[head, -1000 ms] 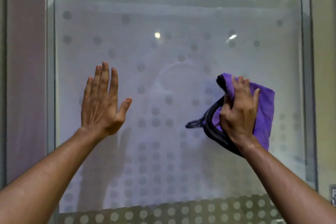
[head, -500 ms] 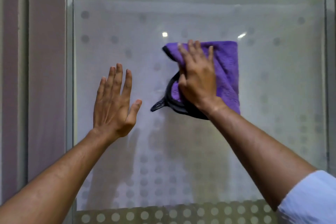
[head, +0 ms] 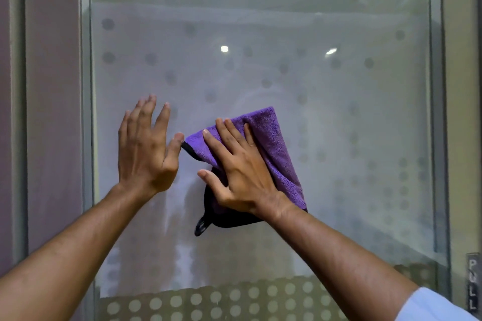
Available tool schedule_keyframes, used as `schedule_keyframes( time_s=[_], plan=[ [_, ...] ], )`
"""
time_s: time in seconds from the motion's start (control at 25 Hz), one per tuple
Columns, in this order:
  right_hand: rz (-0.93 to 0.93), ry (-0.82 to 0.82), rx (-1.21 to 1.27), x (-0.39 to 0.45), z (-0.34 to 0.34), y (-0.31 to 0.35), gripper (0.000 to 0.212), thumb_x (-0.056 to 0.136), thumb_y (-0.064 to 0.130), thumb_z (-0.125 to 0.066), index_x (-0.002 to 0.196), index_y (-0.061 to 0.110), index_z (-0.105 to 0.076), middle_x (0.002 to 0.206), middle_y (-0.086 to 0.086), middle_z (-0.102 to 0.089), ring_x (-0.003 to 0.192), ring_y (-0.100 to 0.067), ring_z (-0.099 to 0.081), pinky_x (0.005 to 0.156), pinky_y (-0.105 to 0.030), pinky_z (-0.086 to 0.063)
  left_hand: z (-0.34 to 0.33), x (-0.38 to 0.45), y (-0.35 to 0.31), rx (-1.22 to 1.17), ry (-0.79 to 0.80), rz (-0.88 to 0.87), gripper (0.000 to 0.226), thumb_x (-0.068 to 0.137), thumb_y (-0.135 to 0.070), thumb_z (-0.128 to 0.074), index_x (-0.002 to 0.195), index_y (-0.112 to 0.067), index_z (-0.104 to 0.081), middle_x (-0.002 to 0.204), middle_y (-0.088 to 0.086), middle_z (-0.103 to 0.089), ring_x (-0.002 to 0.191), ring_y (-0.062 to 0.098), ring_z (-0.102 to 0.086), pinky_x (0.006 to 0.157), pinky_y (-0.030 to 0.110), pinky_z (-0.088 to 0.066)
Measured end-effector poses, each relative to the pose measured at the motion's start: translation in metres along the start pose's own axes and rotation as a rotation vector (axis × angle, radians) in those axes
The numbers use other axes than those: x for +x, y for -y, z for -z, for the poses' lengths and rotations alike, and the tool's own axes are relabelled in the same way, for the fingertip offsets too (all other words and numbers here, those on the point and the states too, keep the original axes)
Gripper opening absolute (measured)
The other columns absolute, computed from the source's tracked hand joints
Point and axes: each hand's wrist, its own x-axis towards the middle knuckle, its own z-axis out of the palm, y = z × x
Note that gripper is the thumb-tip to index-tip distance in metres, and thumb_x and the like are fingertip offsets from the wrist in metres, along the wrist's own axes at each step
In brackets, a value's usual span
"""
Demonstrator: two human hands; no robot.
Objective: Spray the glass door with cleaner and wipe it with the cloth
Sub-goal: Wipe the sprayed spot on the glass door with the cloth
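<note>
Glass door (head: 339,138) — frosted panel with a pattern of dots, faint and grey across the middle, pale and distinct along a darker band at the bottom edge. Two small bright light reflections sat high on the pane. A metal frame (head: 86,112) ran down the left side, with a second upright along the right.

Cloth (head: 271,143) — purple, plush, with a dark trim and a small dark hanging loop dangling at its lower left corner. It lay flat against the glass near the middle of the panel, its upper edge peaked to the right of centre.

Right hand (head: 242,177) — fingers straight and spread, palm pressed flat over the lower left part of the cloth, holding it to the pane. The thumb pointed left, over the dark trim. A pale blue sleeve (head: 433,306) showed at the lower right corner.

Left hand (head: 146,148) — fingers straight and close together, thumb splayed to the right, palm toward the glass just left of the cloth. The thumb tip sat right at the cloth's left corner; whether it touched could not be told. It held nothing.

Label (head: 472,285) — a narrow strip at the right edge, reading PULL in vertical letters.

Wet streaks showed on the glass below the two hands.
</note>
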Motion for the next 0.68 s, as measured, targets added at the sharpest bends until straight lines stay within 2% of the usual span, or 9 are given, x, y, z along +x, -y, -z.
schedule_keyframes(
  time_s=[0.08, 0.12, 0.2, 0.32, 0.4, 0.52, 0.68],
  plan=[
    [-0.02, 0.01, 0.106, 0.001, 0.006, 0.0, 0.068, 0.092, 0.042, -0.054, 0.15, 0.012, -0.035, 0.159, -0.018, -0.025, 0.15, -0.027, -0.014, 0.122, -0.044, 0.001, 0.007, 0.005, -0.013, -0.051, -0.037, -0.026, 0.058, 0.091, -0.043, -0.033, 0.135, -0.009, -0.051, 0.135, 0.017, -0.051, 0.122, 0.035, -0.042, 0.095, 0.044, -0.032],
    [-0.037, 0.005, 0.163, 0.001, 0.009, -0.001, 0.064, 0.094, 0.038, -0.051, 0.15, 0.011, -0.035, 0.159, -0.018, -0.026, 0.15, -0.026, -0.015, 0.123, -0.042, 0.001, 0.01, 0.008, -0.02, -0.077, -0.037, -0.049, 0.057, 0.092, -0.044, -0.031, 0.131, -0.01, -0.055, 0.124, 0.014, -0.058, 0.112, 0.033, -0.046, 0.086, 0.04, -0.031],
    [-0.077, -0.017, 0.263, 0.001, 0.014, -0.002, 0.055, 0.098, 0.028, -0.044, 0.149, 0.01, -0.036, 0.158, -0.017, -0.03, 0.15, -0.024, -0.017, 0.123, -0.037, 0.0, 0.015, 0.012, -0.032, -0.132, -0.01, -0.108, 0.057, 0.092, -0.047, -0.029, 0.125, -0.012, -0.06, 0.108, 0.008, -0.065, 0.101, 0.03, -0.05, 0.078, 0.034, -0.026],
    [-0.141, -0.05, 0.355, 0.003, 0.021, -0.003, 0.05, 0.098, 0.012, -0.039, 0.148, 0.006, -0.038, 0.154, -0.015, -0.038, 0.148, -0.022, -0.024, 0.123, -0.033, -0.006, 0.017, 0.016, -0.044, -0.133, 0.061, -0.151, 0.056, 0.09, -0.051, -0.031, 0.11, -0.014, -0.068, 0.093, 0.003, -0.069, 0.093, 0.027, -0.058, 0.078, 0.034, -0.028],
    [-0.158, -0.069, 0.373, 0.004, 0.025, -0.004, 0.056, 0.088, 0.0, -0.041, 0.145, 0.001, -0.04, 0.15, -0.017, -0.044, 0.144, -0.027, -0.032, 0.122, -0.037, -0.014, 0.015, 0.019, -0.047, -0.03, 0.116, -0.146, 0.046, 0.086, -0.049, -0.039, 0.097, -0.016, -0.07, 0.085, 0.003, -0.068, 0.088, 0.028, -0.059, 0.079, 0.037, -0.031],
    [-0.118, -0.089, 0.298, 0.005, 0.03, -0.009, 0.068, 0.072, -0.01, -0.042, 0.14, -0.006, -0.044, 0.142, -0.02, -0.052, 0.135, -0.037, -0.044, 0.117, -0.044, -0.029, 0.013, 0.019, -0.049, 0.051, 0.167, -0.12, 0.035, 0.078, -0.039, -0.049, 0.093, -0.014, -0.067, 0.084, 0.003, -0.068, 0.087, 0.028, -0.059, 0.079, 0.039, -0.033],
    [-0.124, -0.202, 0.139, 0.007, 0.035, -0.018, 0.054, 0.075, -0.012, -0.062, 0.128, -0.003, -0.058, 0.121, -0.021, -0.063, 0.114, -0.04, -0.057, 0.102, -0.036, -0.043, 0.013, 0.02, -0.053, 0.047, 0.176, -0.11, 0.022, 0.079, -0.033, -0.061, 0.091, -0.014, -0.064, 0.084, 0.004, -0.067, 0.086, 0.03, -0.058, 0.08, 0.04, -0.033]
  ],
)
